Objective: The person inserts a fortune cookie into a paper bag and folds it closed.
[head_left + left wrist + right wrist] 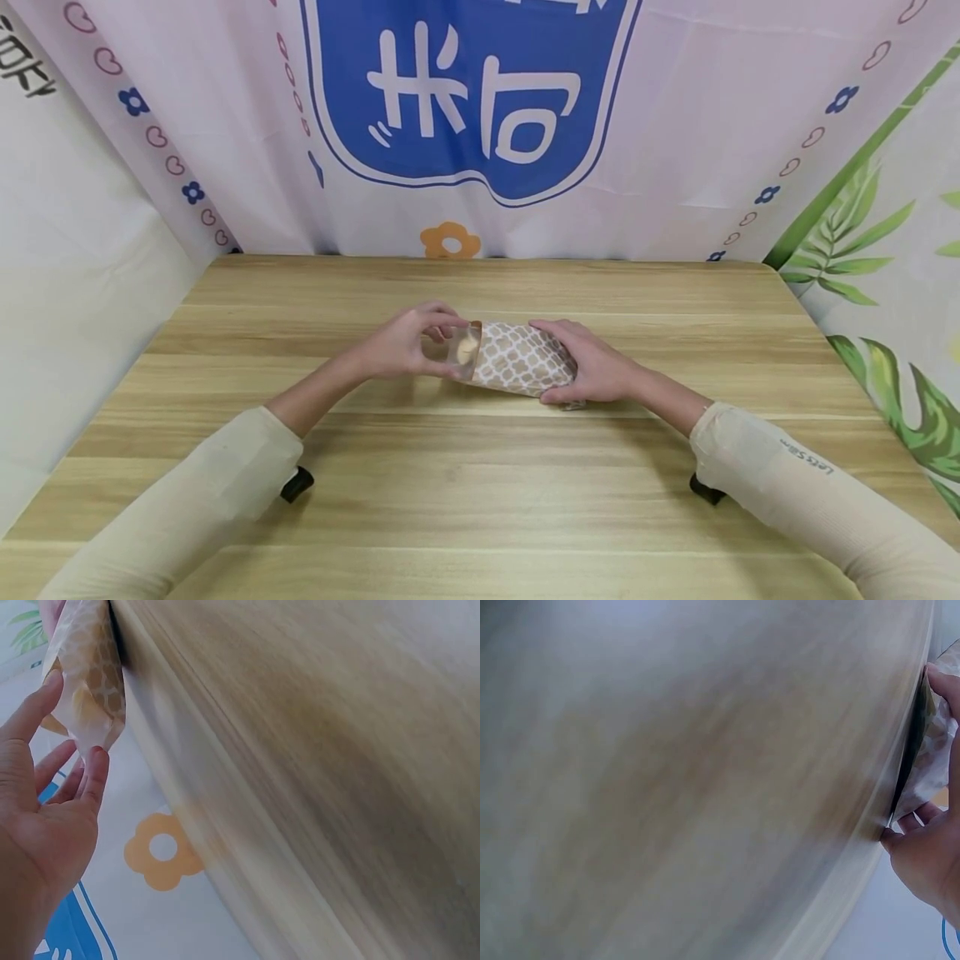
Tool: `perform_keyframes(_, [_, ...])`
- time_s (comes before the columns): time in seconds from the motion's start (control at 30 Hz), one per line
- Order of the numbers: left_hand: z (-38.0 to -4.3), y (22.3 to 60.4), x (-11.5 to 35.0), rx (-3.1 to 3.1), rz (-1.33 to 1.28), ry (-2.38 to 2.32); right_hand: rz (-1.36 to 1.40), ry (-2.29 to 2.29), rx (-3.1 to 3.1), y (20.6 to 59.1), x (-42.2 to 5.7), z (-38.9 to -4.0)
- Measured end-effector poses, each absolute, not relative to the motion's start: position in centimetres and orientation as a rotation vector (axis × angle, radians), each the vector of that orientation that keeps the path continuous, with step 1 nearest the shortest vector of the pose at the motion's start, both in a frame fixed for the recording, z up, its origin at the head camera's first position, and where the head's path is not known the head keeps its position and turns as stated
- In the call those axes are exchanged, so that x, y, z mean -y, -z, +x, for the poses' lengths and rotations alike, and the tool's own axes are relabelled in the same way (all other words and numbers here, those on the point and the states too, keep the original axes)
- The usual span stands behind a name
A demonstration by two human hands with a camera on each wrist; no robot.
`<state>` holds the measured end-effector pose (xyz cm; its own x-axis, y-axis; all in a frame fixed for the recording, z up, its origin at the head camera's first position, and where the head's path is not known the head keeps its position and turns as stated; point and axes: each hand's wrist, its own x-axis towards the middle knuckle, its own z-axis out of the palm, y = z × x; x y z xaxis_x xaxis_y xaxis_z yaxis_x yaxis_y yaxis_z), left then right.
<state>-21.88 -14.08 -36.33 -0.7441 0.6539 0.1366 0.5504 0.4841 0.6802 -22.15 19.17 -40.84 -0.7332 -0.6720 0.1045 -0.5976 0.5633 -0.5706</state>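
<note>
Lying between fingers [95, 780]: patterned bag [517, 358]

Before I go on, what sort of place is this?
Probably an indoor booth or makeshift workstation: a wood-grain table, a printed curtain bearing a blue emblem hanging behind it, and a leaf-patterned sheet along the right side.

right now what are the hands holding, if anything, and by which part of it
A patterned packet: the left hand holds its pale end between thumb and fingers; the right hand grips the opposite end by its edges.
</note>
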Motion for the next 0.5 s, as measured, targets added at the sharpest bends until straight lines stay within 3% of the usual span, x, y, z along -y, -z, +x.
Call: perform_keyframes(0.5, [-21.93, 36.77, 13.38, -2.468, 0.955, -1.29, -1.08, 0.907, -2.663, 40.78, -19.22, -22.13])
